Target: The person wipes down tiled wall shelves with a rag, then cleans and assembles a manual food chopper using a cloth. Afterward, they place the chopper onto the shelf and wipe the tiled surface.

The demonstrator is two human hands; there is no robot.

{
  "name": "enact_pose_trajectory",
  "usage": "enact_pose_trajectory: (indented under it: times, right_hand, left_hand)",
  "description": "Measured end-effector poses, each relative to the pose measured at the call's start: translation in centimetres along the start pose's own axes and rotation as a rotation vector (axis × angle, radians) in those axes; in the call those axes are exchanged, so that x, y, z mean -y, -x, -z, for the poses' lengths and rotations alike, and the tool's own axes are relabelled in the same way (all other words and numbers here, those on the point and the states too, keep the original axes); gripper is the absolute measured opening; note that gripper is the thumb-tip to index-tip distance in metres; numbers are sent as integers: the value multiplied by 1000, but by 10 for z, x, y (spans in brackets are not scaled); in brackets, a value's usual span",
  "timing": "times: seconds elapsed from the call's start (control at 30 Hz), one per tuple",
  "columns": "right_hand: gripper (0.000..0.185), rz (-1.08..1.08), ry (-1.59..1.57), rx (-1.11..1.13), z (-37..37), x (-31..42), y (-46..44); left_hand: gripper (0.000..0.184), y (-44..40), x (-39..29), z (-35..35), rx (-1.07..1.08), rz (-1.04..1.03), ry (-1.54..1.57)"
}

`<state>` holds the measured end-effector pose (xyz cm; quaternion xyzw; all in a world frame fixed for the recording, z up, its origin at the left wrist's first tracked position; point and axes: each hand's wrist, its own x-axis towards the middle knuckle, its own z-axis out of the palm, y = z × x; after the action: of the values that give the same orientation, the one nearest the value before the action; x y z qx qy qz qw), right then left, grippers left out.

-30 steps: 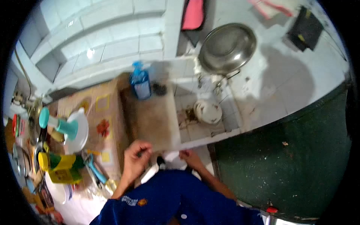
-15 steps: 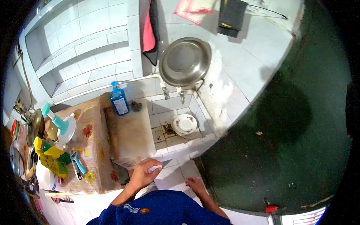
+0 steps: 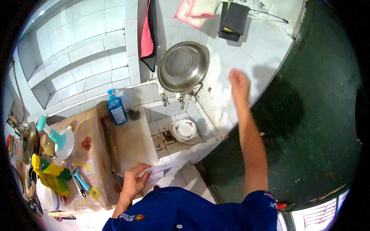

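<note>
Low in front of my body, my left hand [image 3: 135,179] is curled, thumb close to the fingers. A small pale patch shows between them; I cannot make out whether it is a held thing. The hand is beside the front edge of the worn slab [image 3: 135,144] left of the sink [image 3: 208,144]. My right hand [image 3: 239,82] is raised at arm's length before the tiled wall, below a dark grey cloth [image 3: 234,19]. Its fingers are smeared by motion. Stacked plates [image 3: 185,129], the top one flowered, sit in the sink beside the drain.
A metal basin [image 3: 183,66] hangs above two taps [image 3: 180,101]. The blue soap bottle [image 3: 116,109] stands on the slab near a dark scouring pad [image 3: 133,114]. A pink-edged cloth [image 3: 194,13] hangs higher up. At left, a patterned table [image 3: 102,169] holds a yellow-green pouch [image 3: 50,177] and utensils.
My right hand has swung up and outward from waist height to the wall. My left hand has shifted slightly left and stays curled. The whole view has drifted a little.
</note>
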<state>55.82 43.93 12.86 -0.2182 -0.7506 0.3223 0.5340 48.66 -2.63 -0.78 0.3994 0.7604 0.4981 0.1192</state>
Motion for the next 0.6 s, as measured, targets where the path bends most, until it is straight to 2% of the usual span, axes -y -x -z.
enact_pose_trajectory:
  times: [0.03, 0.1, 0.13, 0.17, 0.23, 0.37, 0.43, 0.47, 0.53, 0.6]
  right_hand:
    - [41, 13, 141, -120, -1, 3, -43]
    - [52, 131, 123, -250, -1, 42, -97]
    - [55, 287, 100, -316, -3, 32, -129]
    - [55, 287, 101, -319, -7, 39, -149]
    - [54, -16, 194, -351, -9, 64, -178]
    - [50, 34, 340, -406, -21, 65, -202]
    - [39, -92, -15, -178, -26, 69, -197]
    - [39, -91, -23, -171, -30, 71, -190]
    - [30, -34, -229, -121, -37, 84, -174]
    - [27, 21, -293, -110, -35, 68, -182]
  left_hand:
    - [20, -3, -1, 8, -7, 89, 28]
    - [19, -8, 9, 20, -27, 68, 62]
    - [19, -6, 23, 26, -67, 20, 8]
    - [19, -7, 32, 30, -109, -30, -47]
    - [18, -9, 29, 40, -121, -7, -40]
    - [19, -12, 36, 46, -201, 4, -109]
    - [18, -14, 38, 40, -236, 8, -102]
    - [18, -15, 39, 38, -250, 16, -128]
    - [18, -19, 36, 32, -273, 26, -163]
    - [18, -24, 30, 25, -255, 53, -165]
